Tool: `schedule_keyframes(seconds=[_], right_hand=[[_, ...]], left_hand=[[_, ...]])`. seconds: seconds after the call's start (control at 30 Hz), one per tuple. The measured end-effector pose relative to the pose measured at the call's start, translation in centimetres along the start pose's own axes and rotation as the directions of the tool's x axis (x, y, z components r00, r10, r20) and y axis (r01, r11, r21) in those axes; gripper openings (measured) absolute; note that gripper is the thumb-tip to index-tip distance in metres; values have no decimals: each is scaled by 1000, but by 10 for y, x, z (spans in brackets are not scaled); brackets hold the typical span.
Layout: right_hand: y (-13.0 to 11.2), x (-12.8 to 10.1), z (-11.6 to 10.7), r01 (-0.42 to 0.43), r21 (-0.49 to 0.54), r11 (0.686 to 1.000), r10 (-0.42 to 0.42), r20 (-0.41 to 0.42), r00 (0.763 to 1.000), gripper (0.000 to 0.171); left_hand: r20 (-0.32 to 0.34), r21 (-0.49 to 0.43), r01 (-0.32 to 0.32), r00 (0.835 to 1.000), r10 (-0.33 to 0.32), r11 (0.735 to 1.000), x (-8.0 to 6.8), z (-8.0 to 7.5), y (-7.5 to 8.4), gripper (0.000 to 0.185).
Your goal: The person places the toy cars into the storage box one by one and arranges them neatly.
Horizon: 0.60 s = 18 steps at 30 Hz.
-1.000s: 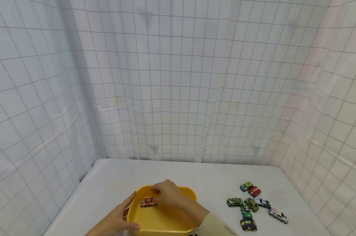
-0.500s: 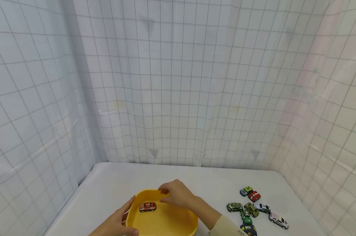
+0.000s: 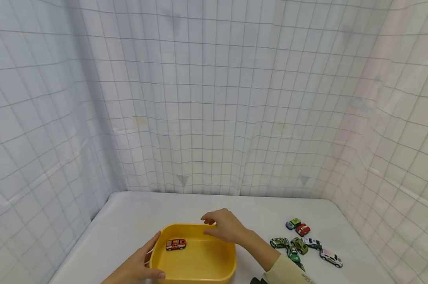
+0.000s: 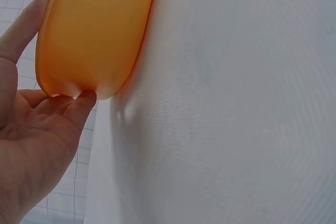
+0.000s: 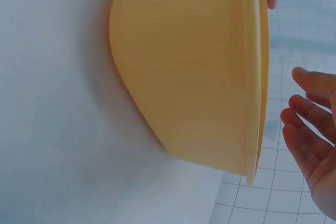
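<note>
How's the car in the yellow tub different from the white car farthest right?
The orange-red car is inside the yellow tub, but the white car is on the table. In the head view, the orange-red car sits nearly straight across, while the white car slants. Both are toy cars.

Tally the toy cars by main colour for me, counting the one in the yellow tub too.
Green cars: 3
White cars: 2
Red cars: 2, one of them in the yellow tub
Yellow-green and blue car: 1
Car mostly hidden by the sleeve, colour unclear: 1
Total: 9
</note>
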State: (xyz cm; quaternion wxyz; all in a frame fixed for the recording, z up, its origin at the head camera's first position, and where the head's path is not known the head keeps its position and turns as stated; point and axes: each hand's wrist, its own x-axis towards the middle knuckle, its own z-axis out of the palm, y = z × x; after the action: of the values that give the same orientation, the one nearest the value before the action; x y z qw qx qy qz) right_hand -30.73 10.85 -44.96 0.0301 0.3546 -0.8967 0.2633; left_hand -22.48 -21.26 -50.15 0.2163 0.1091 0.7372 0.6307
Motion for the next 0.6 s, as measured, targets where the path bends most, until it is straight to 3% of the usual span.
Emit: schedule_keyframes(seconds=[0.33,0.6], right_hand=[[17,-21,-22,30,4,1000,-30,-65,997,30],[30,-37,-31,8,35,999,-6,-69,998,31]], left_hand=[[11,-21,2,1000,-2,1000,0,-1,2,109],[4,-46,29,1000,-29,999,-1,0,0,107]])
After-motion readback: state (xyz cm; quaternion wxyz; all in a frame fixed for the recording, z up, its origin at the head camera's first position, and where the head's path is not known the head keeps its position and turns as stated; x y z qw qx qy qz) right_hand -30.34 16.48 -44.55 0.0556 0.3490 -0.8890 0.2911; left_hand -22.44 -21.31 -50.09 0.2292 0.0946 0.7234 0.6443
